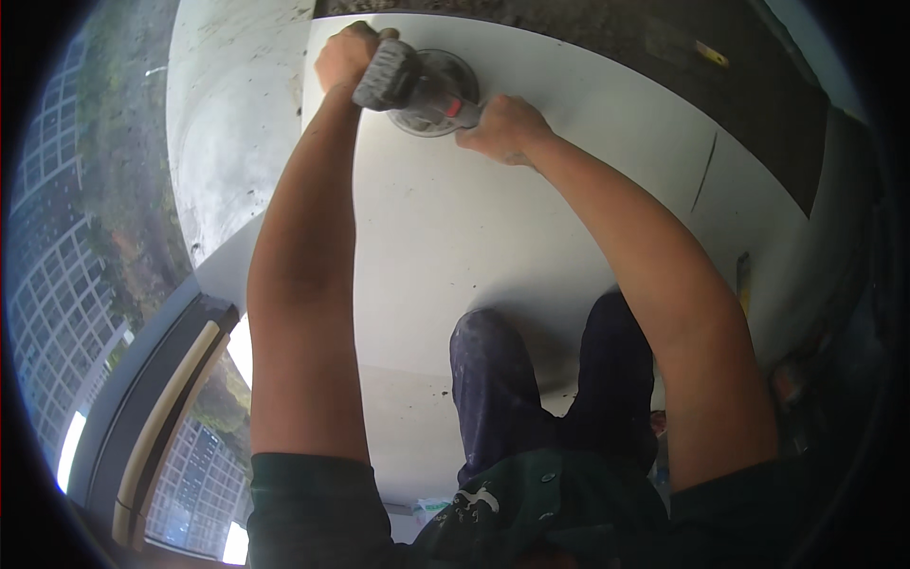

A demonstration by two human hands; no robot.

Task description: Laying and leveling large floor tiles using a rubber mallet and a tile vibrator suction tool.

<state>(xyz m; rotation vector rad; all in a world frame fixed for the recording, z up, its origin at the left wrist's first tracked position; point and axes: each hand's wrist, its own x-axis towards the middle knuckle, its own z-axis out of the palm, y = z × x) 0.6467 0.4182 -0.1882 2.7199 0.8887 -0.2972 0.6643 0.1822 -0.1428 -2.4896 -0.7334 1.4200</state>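
At the far side of a large white panel [427, 228], a grey handheld power tool [427, 95] with a round, disc-like base stands on the surface. It has a blocky dark-grey end and a small red part. My left hand [346, 59] is closed at the tool's far left, by a tan knob-like handle, partly hidden by the blocky end. On the tool's other end, my right hand [507, 128] wraps round a narrow grip. The underside of the disc is hidden.
Dark, rough ground [607, 43] lies beyond the panel's curved-looking edge, with a small yellow object [711, 54] on it. My knees [488, 346] are near the panel. A window frame [152, 408] stands at lower left. A thin yellowish tool [743, 283] lies at right.
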